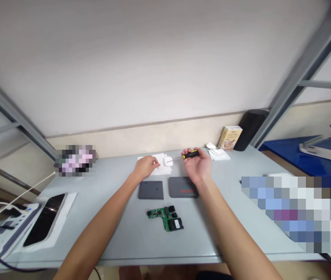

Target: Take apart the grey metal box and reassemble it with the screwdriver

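Observation:
My right hand (pixel 198 165) is turned palm up with its fingers curled round a black and yellow screwdriver (pixel 191 154). The thin shaft points left, and its tip lies over a small white rounded case (pixel 168 164). My left hand (pixel 146 168) hovers at the white paper (pixel 165 170), thumb and fingertips drawn together; whatever is between them is too small to see. A tiny dark speck shows on the paper by those fingers. Nearer me lie a dark grey flat panel (pixel 150 190) and a dark grey casing (pixel 179 187) with reddish lettering, partly behind my right wrist.
A green circuit board (pixel 165 218) lies near the front. On the left are a phone (pixel 45 219) and a power strip (pixel 16 229) with cables. Crumpled tissue (pixel 219 153), a yellow box (pixel 230 137) and a black cylinder (pixel 251 129) stand back right. Two areas are pixelated.

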`<state>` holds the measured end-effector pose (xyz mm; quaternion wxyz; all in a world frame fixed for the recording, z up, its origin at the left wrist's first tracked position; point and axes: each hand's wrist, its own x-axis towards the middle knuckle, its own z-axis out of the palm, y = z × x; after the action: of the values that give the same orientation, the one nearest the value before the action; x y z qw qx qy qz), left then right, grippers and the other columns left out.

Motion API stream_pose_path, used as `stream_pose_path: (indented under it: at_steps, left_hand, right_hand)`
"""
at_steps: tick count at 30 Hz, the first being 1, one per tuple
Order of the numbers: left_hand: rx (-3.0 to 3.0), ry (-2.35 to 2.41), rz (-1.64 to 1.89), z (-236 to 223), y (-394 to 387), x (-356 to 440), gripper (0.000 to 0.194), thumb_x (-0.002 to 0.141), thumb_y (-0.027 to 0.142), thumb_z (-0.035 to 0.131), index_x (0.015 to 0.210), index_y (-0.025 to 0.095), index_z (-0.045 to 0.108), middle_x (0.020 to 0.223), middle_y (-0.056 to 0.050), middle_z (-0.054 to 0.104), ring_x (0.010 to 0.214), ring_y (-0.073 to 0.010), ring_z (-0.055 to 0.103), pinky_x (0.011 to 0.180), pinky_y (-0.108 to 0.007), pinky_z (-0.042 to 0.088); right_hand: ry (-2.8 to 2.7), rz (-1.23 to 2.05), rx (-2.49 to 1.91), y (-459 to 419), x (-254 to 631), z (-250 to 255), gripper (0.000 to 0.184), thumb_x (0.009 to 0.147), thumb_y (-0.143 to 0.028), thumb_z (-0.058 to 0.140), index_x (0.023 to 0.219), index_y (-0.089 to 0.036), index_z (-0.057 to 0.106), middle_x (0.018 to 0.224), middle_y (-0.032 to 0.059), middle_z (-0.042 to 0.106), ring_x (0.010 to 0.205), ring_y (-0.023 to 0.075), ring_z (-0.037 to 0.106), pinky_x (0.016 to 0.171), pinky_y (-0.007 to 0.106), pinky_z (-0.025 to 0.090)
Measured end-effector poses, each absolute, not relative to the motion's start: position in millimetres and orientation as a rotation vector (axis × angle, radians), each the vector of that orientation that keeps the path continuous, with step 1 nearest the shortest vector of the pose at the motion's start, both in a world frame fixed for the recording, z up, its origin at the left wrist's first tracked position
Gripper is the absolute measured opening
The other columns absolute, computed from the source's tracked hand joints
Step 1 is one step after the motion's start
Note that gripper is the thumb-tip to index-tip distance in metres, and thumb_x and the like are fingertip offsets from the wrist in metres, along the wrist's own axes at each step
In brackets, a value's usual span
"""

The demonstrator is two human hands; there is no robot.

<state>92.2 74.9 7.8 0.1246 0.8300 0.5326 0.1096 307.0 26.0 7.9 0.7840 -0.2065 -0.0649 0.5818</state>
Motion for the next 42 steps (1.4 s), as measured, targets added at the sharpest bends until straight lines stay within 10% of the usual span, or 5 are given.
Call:
stream_pose_path:
  at_steps: [14, 21, 42]
  left_hand:
    - [2.495, 0.925, 0.475, 11, -8, 32, 0.027, 0.102, 0.036, 0.060, 0.126, 0.027, 0.070, 0.127, -0.008, 0.067, 0.123, -0.0246, 0.057, 0.108, -0.041, 0.049]
    - [2.584, 0.936, 0.496, 1, -18, 6, 0.018, 0.100, 0.021, 0.059, 0.109, 0.025, 0.074, 0.127, -0.008, 0.066, 0.120, -0.0247, 0.058, 0.106, -0.043, 0.051]
    - [2.837, 0.618, 0.522, -10, -58, 47, 0.030, 0.094, 0.048, 0.071, 0.108, 0.022, 0.073, 0.111, -0.009, 0.074, 0.113, -0.0276, 0.058, 0.102, -0.045, 0.037]
  right_hand:
    - [-1.292, 0.461, -0.911, -46, 320, 59, 0.008, 0.095, -0.032, 0.065, 0.101, -0.026, 0.064, 0.086, -0.0006, 0.058, 0.065, 0.0130, 0.052, 0.062, 0.028, 0.042]
    - [-2.326, 0.401, -1.494, -57, 320, 25, 0.018, 0.099, -0.025, 0.052, 0.105, -0.025, 0.069, 0.107, 0.0057, 0.067, 0.069, 0.0162, 0.060, 0.067, 0.032, 0.044]
    - [-2.277, 0.345, -1.476, -34, 296, -3, 0.022, 0.103, -0.030, 0.047, 0.107, -0.026, 0.068, 0.104, 0.0033, 0.069, 0.079, 0.0187, 0.065, 0.070, 0.030, 0.040]
